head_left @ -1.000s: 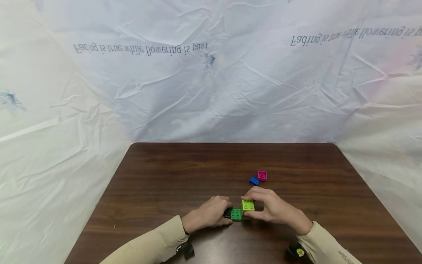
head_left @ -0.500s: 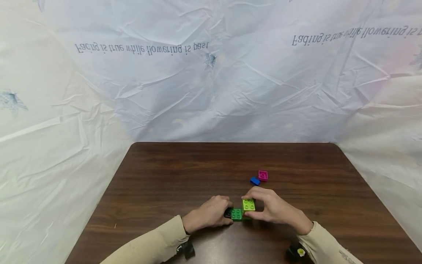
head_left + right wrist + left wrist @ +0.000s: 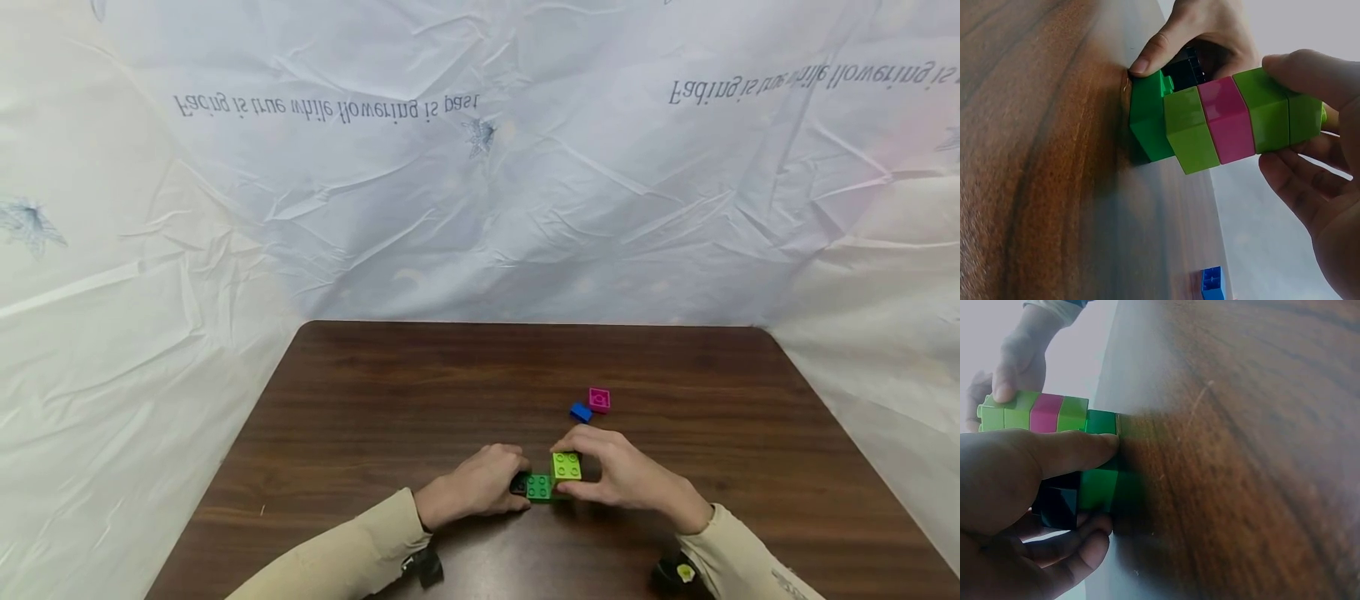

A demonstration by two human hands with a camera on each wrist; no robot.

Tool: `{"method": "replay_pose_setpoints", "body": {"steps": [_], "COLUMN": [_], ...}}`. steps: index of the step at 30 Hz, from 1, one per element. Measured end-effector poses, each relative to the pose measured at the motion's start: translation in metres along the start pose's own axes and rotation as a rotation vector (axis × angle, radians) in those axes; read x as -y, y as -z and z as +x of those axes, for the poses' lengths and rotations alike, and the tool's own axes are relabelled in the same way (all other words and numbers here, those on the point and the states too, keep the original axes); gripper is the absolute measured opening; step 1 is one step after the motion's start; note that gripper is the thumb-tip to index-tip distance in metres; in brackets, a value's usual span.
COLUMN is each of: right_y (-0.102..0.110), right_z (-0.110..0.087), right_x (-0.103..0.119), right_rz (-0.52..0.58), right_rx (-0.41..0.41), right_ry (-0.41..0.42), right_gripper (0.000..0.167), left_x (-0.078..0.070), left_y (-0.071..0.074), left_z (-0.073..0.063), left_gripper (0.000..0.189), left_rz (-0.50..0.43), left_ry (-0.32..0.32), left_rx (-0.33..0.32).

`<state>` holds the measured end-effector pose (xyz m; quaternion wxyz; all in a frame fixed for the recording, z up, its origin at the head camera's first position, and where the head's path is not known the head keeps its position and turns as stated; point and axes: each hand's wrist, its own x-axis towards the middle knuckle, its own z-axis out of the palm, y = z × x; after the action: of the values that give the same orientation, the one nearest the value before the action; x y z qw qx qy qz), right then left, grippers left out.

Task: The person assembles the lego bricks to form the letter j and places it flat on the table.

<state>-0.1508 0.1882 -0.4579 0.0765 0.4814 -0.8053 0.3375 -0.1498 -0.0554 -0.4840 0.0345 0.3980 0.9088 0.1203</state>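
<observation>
A long green brick (image 3: 538, 487) lies on the table, with a black brick (image 3: 1060, 501) on its left end. My left hand (image 3: 483, 483) grips this end, its thumb along the side of the green brick and its fingers on the opposite side. At the right end rises a stack: a lower lime brick (image 3: 1191, 131), a pink brick (image 3: 1227, 119) and two more lime bricks. My right hand (image 3: 626, 475) pinches the top lime brick (image 3: 567, 466) between thumb and fingers. In the right wrist view the stack's bottom brick sits right at the green brick's top and overhangs its side.
Beyond my right hand lie a small blue brick (image 3: 581, 412) and a magenta brick (image 3: 599, 400) turned hollow side up, close together. The dark wooden table (image 3: 375, 375) ends at a pale, wrinkled sheet (image 3: 450, 208) hung behind and on both sides.
</observation>
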Motion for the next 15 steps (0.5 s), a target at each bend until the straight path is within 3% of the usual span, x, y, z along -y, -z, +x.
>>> {"method": "replay_pose_setpoints", "body": {"steps": [15], "right_y": [0.0073], "right_z": [-0.0015], "right_x": [-0.0009], "right_rz": [-0.018], "right_rx": [0.014], "right_ry": [-0.034], "right_gripper": [0.040], "left_x": [-0.0006], "left_y": [0.0003], "left_z": [-0.0005], "left_gripper": [0.028], "left_rz": [0.010], "left_ry": [-0.004], "left_rx": [-0.014]}}
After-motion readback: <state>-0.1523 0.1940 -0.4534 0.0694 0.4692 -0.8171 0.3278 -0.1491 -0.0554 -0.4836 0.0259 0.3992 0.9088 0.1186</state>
